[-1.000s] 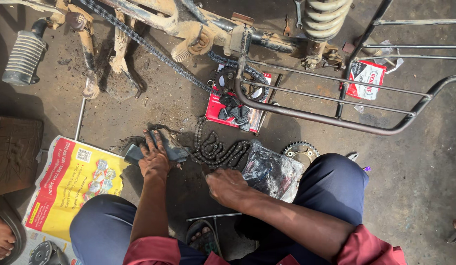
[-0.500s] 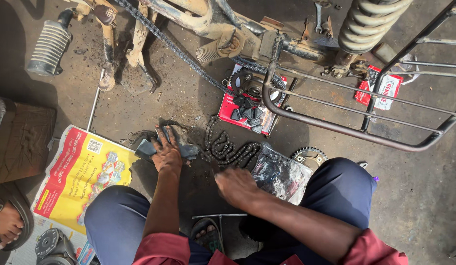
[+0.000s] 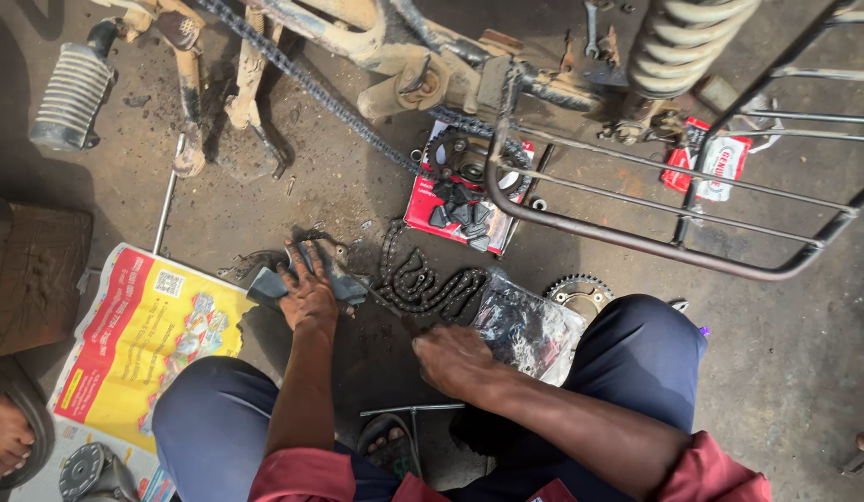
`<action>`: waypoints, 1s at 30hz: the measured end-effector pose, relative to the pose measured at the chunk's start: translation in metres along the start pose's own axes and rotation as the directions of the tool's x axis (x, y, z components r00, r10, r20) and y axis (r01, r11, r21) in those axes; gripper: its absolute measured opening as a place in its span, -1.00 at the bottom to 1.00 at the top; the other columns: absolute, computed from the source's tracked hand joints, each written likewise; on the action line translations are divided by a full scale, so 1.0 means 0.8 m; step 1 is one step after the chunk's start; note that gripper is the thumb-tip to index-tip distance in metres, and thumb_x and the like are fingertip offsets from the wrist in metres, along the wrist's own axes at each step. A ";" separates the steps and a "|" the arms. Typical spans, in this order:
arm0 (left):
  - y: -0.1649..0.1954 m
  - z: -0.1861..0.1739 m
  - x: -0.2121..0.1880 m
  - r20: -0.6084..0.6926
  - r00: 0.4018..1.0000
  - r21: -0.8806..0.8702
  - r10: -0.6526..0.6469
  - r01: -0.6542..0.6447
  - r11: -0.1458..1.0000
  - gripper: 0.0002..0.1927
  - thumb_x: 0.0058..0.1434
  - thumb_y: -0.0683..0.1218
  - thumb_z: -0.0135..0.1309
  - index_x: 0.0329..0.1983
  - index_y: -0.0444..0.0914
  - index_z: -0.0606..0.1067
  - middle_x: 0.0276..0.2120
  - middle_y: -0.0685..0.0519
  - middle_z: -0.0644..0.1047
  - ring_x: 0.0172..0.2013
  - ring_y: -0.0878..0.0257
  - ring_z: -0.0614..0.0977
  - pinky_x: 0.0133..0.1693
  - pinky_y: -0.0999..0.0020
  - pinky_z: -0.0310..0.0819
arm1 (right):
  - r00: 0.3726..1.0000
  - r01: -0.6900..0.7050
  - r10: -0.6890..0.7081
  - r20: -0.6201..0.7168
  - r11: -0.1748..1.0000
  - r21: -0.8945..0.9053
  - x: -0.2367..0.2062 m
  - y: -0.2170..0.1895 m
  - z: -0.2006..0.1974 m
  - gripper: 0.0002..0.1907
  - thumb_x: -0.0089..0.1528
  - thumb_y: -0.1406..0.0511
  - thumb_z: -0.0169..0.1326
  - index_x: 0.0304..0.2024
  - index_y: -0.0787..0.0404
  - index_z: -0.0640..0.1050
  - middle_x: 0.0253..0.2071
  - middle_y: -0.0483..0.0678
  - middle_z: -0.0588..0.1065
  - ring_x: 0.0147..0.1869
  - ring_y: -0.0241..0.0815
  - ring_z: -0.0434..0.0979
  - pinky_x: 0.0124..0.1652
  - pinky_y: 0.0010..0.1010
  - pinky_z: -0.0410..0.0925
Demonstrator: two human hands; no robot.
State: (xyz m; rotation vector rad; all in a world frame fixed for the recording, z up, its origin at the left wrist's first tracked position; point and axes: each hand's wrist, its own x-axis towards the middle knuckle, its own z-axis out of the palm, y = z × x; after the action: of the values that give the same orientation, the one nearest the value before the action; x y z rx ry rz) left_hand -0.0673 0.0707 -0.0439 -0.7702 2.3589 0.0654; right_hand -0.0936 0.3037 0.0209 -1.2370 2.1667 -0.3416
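Observation:
My left hand point(image 3: 308, 290) lies flat, fingers spread, on a dark grey metal part point(image 3: 267, 284) on the dirty concrete floor. My right hand point(image 3: 453, 358) rests palm down beside a clear plastic bag point(image 3: 528, 325) of dark parts, close to a loose greasy drive chain point(image 3: 423, 284) coiled on the floor. Whether the right fingers pinch anything is hidden. A toothed sprocket point(image 3: 575, 290) peeks out past the bag, by my right knee.
A motorcycle frame with its fitted chain point(image 3: 302, 79), coil spring point(image 3: 683, 42) and tubular rack point(image 3: 655, 200) spans the top. A red box of small black parts point(image 3: 462, 209), a red-white packet point(image 3: 716, 163), a yellow-red poster point(image 3: 139, 339), a T-handle tool point(image 3: 409, 409) and another person's foot point(image 3: 4, 437).
The view has shifted a little, so everything sits lower and further right. My left hand stays on the grey part and my right hand stays by the bag.

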 end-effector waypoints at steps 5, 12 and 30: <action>0.006 -0.006 -0.011 0.037 0.999 -0.047 -0.026 0.027 0.999 0.55 -0.16 0.42 0.37 0.61 -0.07 -0.41 0.56 -0.13 -0.46 0.52 -0.19 -0.07 0.11 -0.14 0.50 | 0.869 -0.476 0.304 0.390 0.304 0.825 -0.003 0.041 -0.024 -0.66 0.26 0.35 -0.08 0.06 0.21 0.53 -0.53 -0.05 0.42 -0.67 -0.27 0.30 -0.65 -0.34 0.22; 0.016 0.001 -0.022 0.013 1.000 -0.032 -0.028 0.028 0.999 0.55 -0.17 0.45 0.36 0.59 -0.08 -0.42 0.55 -0.12 -0.46 0.51 -0.19 -0.07 0.15 -0.06 0.47 | 0.806 -0.581 0.334 0.489 0.290 0.760 -0.031 0.046 -0.018 -0.61 0.33 0.24 -0.08 0.22 0.06 0.39 -0.47 -0.13 0.42 -0.59 -0.34 0.32 -0.58 -0.39 0.27; 0.019 -0.026 -0.029 0.086 0.996 0.025 -0.002 0.000 1.000 0.55 -0.16 0.44 0.37 0.60 -0.12 -0.41 0.55 -0.19 -0.44 0.50 -0.19 0.02 0.18 -0.03 0.45 | 0.975 -0.118 0.160 0.153 0.961 -0.251 -0.002 0.007 -0.014 -0.69 0.25 0.33 0.04 0.05 0.20 0.51 -0.17 0.12 0.61 -0.11 0.12 0.67 -0.18 0.00 0.52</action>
State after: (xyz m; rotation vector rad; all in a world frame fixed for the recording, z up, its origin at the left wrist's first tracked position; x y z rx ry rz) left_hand -0.0731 0.0899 -0.0158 -0.7422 2.2739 0.0677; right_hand -0.1040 0.3069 0.0276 -1.1839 2.1758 0.0877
